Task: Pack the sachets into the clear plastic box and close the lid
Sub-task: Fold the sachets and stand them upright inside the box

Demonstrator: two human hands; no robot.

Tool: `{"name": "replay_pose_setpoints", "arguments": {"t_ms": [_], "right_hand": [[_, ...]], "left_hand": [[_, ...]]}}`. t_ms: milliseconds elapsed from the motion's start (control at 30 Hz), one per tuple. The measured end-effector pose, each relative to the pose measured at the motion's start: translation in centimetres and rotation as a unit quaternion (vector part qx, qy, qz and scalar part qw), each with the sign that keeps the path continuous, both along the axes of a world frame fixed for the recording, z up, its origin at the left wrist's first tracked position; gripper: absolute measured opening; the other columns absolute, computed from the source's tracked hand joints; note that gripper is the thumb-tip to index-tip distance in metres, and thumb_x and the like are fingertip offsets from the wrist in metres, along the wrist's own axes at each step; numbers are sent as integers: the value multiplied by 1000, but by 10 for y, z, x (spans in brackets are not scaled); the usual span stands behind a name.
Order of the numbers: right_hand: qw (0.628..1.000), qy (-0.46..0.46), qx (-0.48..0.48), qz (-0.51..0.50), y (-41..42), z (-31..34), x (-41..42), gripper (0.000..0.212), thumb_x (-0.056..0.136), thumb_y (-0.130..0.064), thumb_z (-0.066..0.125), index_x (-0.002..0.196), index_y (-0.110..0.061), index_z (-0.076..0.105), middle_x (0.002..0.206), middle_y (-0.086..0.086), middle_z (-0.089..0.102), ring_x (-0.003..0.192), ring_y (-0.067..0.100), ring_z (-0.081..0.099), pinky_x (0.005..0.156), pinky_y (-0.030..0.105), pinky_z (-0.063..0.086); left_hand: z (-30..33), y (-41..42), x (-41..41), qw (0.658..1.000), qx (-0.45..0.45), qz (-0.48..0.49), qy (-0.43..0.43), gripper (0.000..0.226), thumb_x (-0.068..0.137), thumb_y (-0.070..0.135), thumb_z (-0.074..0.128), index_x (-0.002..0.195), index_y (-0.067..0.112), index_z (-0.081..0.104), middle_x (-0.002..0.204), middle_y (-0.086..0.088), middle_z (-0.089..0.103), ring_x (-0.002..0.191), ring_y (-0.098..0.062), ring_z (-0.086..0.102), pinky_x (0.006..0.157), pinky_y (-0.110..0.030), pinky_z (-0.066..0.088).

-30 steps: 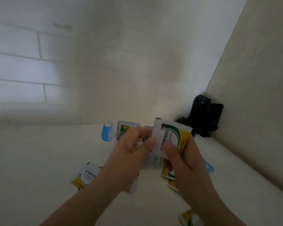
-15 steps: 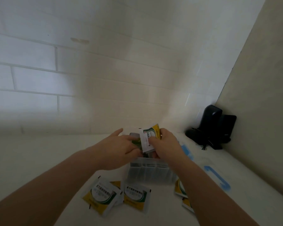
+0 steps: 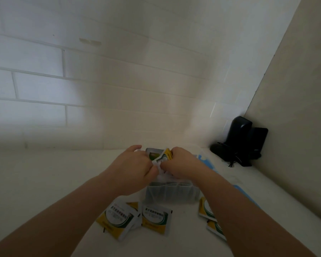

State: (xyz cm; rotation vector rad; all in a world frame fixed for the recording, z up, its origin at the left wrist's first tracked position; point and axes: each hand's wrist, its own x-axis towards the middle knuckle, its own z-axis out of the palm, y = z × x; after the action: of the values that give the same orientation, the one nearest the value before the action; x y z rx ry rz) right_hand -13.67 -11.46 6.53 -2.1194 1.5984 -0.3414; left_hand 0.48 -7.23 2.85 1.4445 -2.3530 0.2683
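The clear plastic box stands on the white table, its ribbed front wall toward me. Both hands are over its open top. My left hand and my right hand pinch a yellow, green and white sachet between them, tilted down into the box. Another sachet stands inside at the back. Loose sachets lie in front of the box: two at the left, and more at the right, partly hidden by my right forearm.
The clear lid with blue clips lies to the right of the box, mostly behind my right arm. A black device with cables sits in the far right corner. A tiled wall runs behind the table, a plain wall on the right.
Both hands carried the sachet forward and down from in front of me to the box's open top, and it now tips lower into the box. The camera tilted, showing more of the table.
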Motion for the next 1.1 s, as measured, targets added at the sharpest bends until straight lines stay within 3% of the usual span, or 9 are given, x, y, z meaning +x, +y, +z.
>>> {"name": "replay_pose_setpoints", "arguments": {"t_ms": [200,300,433,600,700,800,933,1033,1100], "right_hand": [[990,111,-8,86,3,10,15,24,88,-25,48,67,-14,44,68,4,47,61,17,45,49,23,33],[983,141,-3,115,5,10,15,23,93,-24,42,76,-10,50,76,8,52,64,19,46,52,24,33],[989,74,35,120,5,8,13,24,93,-27,41,79,-10,53,71,6,52,60,14,43,54,26,34],[998,7,-8,67,-1,1,20,25,91,-20,44,110,-5,46,89,12,56,74,20,50,57,29,38],[996,42,9,81,-1,1,23,19,91,-20,45,101,-4,48,86,13,59,70,20,50,60,30,39],[992,51,55,99,0,7,13,24,89,-25,48,68,-14,54,62,2,52,55,13,44,54,24,36],[992,-90,85,34,-2,8,1,22,85,-31,60,91,-10,62,76,8,64,64,16,58,63,26,51],[996,-9,51,70,-3,2,1,7,79,-21,66,82,-15,65,91,12,70,75,16,61,67,25,51],[995,50,15,88,-3,-1,5,12,79,-21,65,84,-11,68,96,14,70,70,12,56,57,16,43]], "left_hand": [[0,1,0,1000,-10,5,6,71,77,42,-3,78,18,65,83,3,66,90,-11,46,110,-30,12],[0,-1,1,1000,14,12,12,55,86,35,13,74,15,62,82,-1,66,93,-14,49,112,-33,14],[2,-4,1,999,33,11,2,40,91,28,23,67,18,53,79,-3,66,90,-18,50,111,-37,20],[1,-4,-1,998,49,5,30,38,93,27,24,63,19,47,71,1,53,79,-13,41,111,-39,17],[1,-4,-1,997,62,-9,44,35,93,24,26,64,21,45,73,4,50,78,-11,40,113,-39,15],[0,-3,-1,997,54,6,54,39,92,23,27,62,12,50,72,-1,57,76,-16,49,114,-40,18],[-2,4,-3,994,17,22,109,37,90,27,24,67,12,49,74,-5,54,74,-20,50,105,-34,27],[-2,7,-4,991,0,16,130,30,86,32,21,76,15,43,78,-2,47,74,-19,43,84,-31,33],[-2,5,-3,993,19,12,114,26,91,25,28,73,16,44,74,-3,49,73,-18,42,93,-33,30]]}}
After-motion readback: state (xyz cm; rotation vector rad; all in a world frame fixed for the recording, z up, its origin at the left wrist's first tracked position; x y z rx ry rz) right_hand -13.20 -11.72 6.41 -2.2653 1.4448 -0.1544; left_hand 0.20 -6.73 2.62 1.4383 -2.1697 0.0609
